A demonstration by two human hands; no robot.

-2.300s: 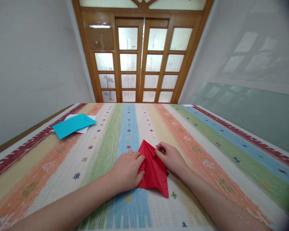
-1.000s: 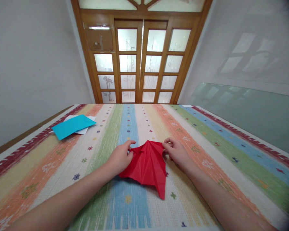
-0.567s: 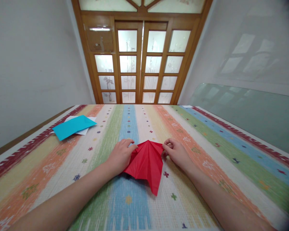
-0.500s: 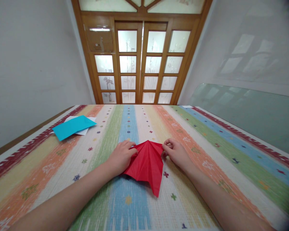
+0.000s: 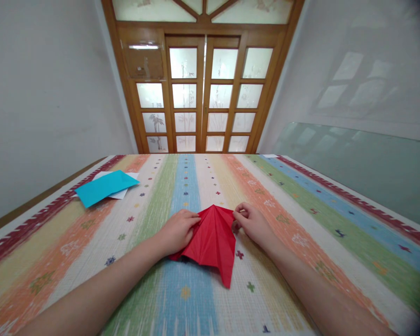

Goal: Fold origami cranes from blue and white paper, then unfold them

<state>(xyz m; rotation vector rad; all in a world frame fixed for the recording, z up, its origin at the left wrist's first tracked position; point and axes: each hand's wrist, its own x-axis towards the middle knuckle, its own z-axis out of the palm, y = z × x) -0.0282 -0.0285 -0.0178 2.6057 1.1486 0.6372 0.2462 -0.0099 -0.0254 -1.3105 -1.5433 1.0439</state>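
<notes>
A sheet of red folded paper [image 5: 213, 238] lies on the table in front of me, its creases fanning out from a point at the top. My left hand [image 5: 182, 228] grips its left side, with thumb and fingers closed over the edge. At the upper right corner, my right hand [image 5: 250, 221] pinches the paper between thumb and fingertips. The paper's lower edge is uneven, and one pointed flap hangs toward me at the lower right. Part of the left edge is hidden under my left hand.
Blue paper [image 5: 107, 186] lies over white paper [image 5: 121, 193] at the far left. A striped tablecloth [image 5: 143, 289] covers the table. Beyond it stands a wooden door [image 5: 203, 93] with glass panes. A pale green panel [image 5: 353, 163] leans along the right wall.
My left hand has shifted slightly on the paper's left side, and more of the lower left corner shows. The right hand keeps its pinch. The whole view has tilted a little.
</notes>
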